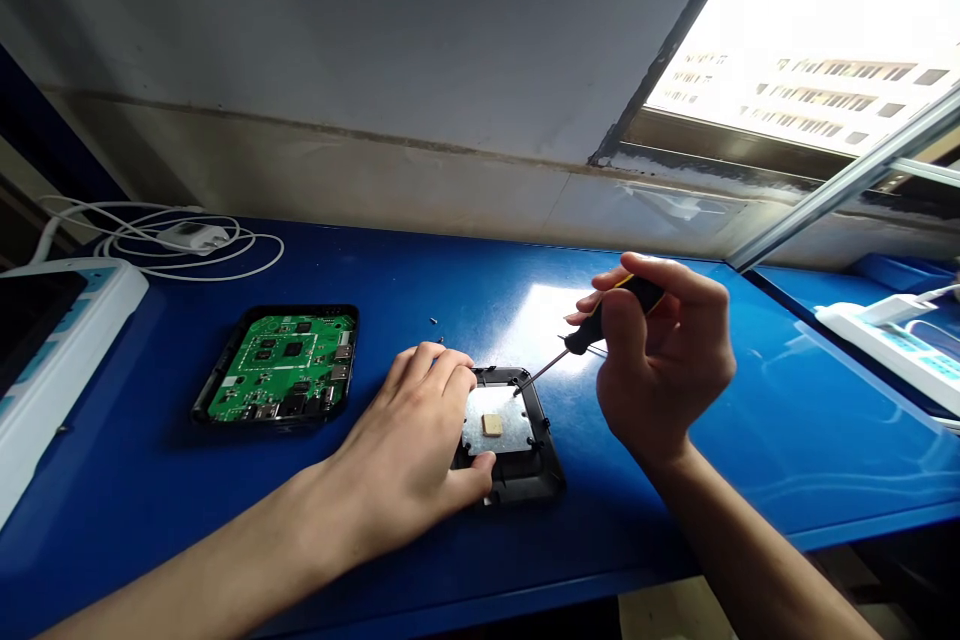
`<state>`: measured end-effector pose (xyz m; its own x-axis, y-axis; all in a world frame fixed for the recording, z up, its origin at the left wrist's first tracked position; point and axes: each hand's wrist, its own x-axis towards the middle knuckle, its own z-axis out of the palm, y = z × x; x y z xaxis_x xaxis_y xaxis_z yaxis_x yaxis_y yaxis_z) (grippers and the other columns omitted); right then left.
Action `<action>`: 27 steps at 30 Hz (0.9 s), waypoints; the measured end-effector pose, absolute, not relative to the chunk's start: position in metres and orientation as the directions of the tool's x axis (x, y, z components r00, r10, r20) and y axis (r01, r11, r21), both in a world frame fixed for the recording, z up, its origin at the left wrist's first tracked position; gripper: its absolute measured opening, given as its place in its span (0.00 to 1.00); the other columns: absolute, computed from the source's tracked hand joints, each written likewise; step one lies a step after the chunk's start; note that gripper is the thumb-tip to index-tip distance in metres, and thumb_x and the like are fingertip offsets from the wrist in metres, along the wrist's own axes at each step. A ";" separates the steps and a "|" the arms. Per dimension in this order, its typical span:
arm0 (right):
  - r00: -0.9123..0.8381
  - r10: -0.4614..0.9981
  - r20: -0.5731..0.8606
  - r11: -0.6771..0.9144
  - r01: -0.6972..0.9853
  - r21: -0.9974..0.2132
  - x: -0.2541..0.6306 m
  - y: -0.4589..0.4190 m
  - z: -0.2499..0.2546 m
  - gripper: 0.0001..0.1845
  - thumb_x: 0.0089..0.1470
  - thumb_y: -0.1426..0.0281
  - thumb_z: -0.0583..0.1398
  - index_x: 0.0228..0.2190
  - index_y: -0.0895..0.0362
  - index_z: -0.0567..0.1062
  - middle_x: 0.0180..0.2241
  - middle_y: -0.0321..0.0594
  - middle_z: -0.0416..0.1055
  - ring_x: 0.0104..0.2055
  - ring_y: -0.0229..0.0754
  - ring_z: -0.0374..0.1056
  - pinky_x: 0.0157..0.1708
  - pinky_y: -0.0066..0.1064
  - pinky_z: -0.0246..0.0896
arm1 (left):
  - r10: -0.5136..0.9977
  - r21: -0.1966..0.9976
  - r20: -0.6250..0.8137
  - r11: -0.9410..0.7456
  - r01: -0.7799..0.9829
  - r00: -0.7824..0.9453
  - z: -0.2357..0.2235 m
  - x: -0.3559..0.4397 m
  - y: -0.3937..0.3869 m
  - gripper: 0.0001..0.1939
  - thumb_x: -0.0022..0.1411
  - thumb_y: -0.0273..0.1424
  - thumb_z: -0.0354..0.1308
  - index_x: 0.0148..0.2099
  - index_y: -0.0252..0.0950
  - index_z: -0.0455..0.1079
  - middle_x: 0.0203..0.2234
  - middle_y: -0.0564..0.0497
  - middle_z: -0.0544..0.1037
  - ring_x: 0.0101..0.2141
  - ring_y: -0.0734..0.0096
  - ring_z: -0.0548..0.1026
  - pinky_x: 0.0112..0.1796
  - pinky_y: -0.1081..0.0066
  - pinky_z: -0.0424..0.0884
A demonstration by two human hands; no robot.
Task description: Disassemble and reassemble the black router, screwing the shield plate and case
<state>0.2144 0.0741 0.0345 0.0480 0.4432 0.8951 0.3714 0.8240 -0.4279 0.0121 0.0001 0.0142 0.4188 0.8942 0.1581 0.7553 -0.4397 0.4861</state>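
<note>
My left hand [412, 430] rests on the left side of a small black case half [536, 480], fingers curled over its edge and thumb along its front, holding it down. Inside the case lies a silver metal plate [517, 420] with a small tan square pad [493, 425] on it. My right hand [660, 360] grips a black and yellow screwdriver [600, 320]. Its thin shaft slants down left and the tip touches the plate's upper right corner.
The other case half with a green circuit board [281, 370] lies to the left on the blue table [787, 440]. Two tiny screws [437, 324] lie behind my left hand. A white power strip [52, 360] and coiled white cable [187, 240] sit far left; another white device [892, 340] at right.
</note>
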 end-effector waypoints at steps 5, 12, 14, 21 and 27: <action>0.083 0.535 0.841 0.823 0.175 -0.541 0.212 0.073 0.036 0.14 0.65 0.72 0.54 0.46 0.49 0.78 0.38 0.39 0.81 0.29 0.43 0.77 0.25 0.40 0.75 | 0.896 0.489 0.147 -0.435 0.756 0.420 0.016 0.013 0.000 0.16 0.60 0.34 0.63 0.49 0.35 0.68 0.54 0.41 0.74 0.56 0.48 0.68 0.57 0.49 0.68; 0.067 0.441 0.895 0.826 0.358 -0.434 0.216 0.074 0.036 0.10 0.64 0.67 0.62 0.47 0.49 0.79 0.33 0.35 0.74 0.26 0.38 0.75 0.24 0.35 0.75 | 0.895 0.488 0.147 -0.435 0.757 0.421 0.016 0.013 -0.001 0.18 0.61 0.36 0.63 0.51 0.35 0.68 0.55 0.41 0.73 0.57 0.48 0.67 0.57 0.50 0.68; 0.092 0.466 0.880 0.819 0.332 -0.468 0.215 0.073 0.037 0.12 0.66 0.69 0.58 0.48 0.49 0.79 0.34 0.36 0.78 0.27 0.40 0.76 0.24 0.35 0.75 | 0.896 0.487 0.147 -0.434 0.758 0.419 0.015 0.013 -0.001 0.17 0.61 0.35 0.63 0.50 0.36 0.68 0.55 0.42 0.74 0.57 0.48 0.67 0.57 0.51 0.67; 0.030 0.445 0.895 0.862 0.259 -0.436 0.214 0.073 0.035 0.12 0.66 0.67 0.58 0.48 0.47 0.78 0.41 0.39 0.77 0.31 0.42 0.78 0.26 0.38 0.77 | 0.895 0.493 0.158 -0.438 0.752 0.417 0.012 0.012 0.000 0.17 0.60 0.35 0.64 0.49 0.36 0.67 0.54 0.42 0.74 0.56 0.48 0.67 0.56 0.51 0.67; 0.035 0.481 0.876 0.833 0.293 -0.469 0.213 0.074 0.035 0.17 0.66 0.71 0.57 0.53 0.45 0.75 0.38 0.37 0.78 0.29 0.40 0.76 0.25 0.37 0.77 | 0.890 0.495 0.151 -0.445 0.746 0.430 0.013 0.013 0.001 0.18 0.60 0.34 0.65 0.49 0.35 0.67 0.55 0.41 0.73 0.56 0.47 0.67 0.57 0.49 0.66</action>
